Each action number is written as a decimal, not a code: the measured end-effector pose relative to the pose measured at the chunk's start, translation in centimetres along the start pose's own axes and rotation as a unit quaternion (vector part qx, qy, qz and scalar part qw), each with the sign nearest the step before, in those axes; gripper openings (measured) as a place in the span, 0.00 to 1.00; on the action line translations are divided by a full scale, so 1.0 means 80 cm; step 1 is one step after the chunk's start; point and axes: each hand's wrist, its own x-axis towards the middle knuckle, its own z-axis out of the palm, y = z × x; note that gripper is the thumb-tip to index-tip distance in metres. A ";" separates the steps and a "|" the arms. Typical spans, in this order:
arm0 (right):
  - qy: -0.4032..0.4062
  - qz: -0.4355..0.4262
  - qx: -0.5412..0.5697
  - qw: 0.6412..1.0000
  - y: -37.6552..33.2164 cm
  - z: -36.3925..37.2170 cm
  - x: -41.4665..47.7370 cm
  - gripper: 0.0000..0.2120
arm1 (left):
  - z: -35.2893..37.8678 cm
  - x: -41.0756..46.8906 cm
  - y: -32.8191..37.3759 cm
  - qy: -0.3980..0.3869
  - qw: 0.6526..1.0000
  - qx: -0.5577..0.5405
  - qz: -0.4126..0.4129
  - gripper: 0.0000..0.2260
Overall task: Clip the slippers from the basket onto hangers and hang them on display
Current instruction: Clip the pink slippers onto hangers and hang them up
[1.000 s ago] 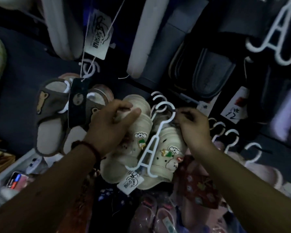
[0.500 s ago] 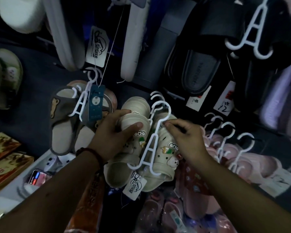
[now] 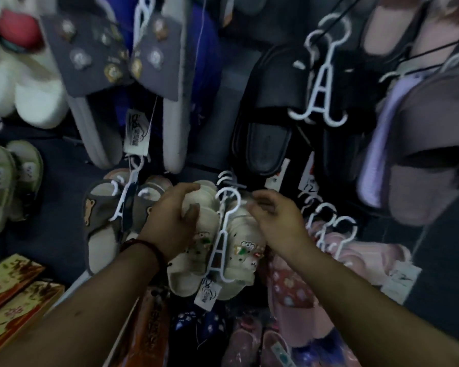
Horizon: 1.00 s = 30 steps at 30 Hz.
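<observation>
Right hand (image 3: 276,221) newly off chunky slippers (image 3: 184,275)

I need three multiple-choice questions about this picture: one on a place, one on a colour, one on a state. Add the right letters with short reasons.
1. Where is the grey bear pair relative to the cream slippers?
A. to their left
B. to their right
C. on top of them

2. What colour is the hanger on the cream slippers?
A. black
B. white
C. red

3. What is the left hand doing?
A. hanging empty at the side
B. holding a phone
C. gripping a cream slipper

Answers:
1. A, the grey pair sits left of the cream pair.
2. B, its frame shows white between the two slippers.
3. C, thumb and fingers curl round the left slipper's upper end.
</observation>
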 end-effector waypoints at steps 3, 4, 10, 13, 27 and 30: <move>0.007 -0.002 0.021 1.000 -0.037 -0.039 -0.005 0.12 | -0.012 0.005 0.052 0.007 1.000 -0.006 0.011 0.14; 0.012 -0.009 0.023 1.000 -0.049 -0.055 -0.005 0.11 | -0.015 0.007 0.073 0.012 1.000 -0.011 0.013 0.13; 0.051 -0.060 0.006 0.997 -0.111 -0.144 0.012 0.10 | -0.029 0.035 0.191 0.037 0.997 -0.034 0.053 0.11; 0.104 -0.086 -0.011 0.991 -0.135 -0.182 0.035 0.11 | -0.023 0.067 0.233 0.057 0.995 -0.030 0.077 0.11; 0.143 0.003 -0.010 0.990 -0.137 -0.219 0.154 0.26 | 0.013 0.200 0.265 0.048 0.992 -0.082 -0.082 0.39; 0.138 0.026 0.053 0.989 -0.125 -0.214 0.156 0.28 | 0.019 0.206 0.255 0.021 0.987 -0.127 -0.093 0.44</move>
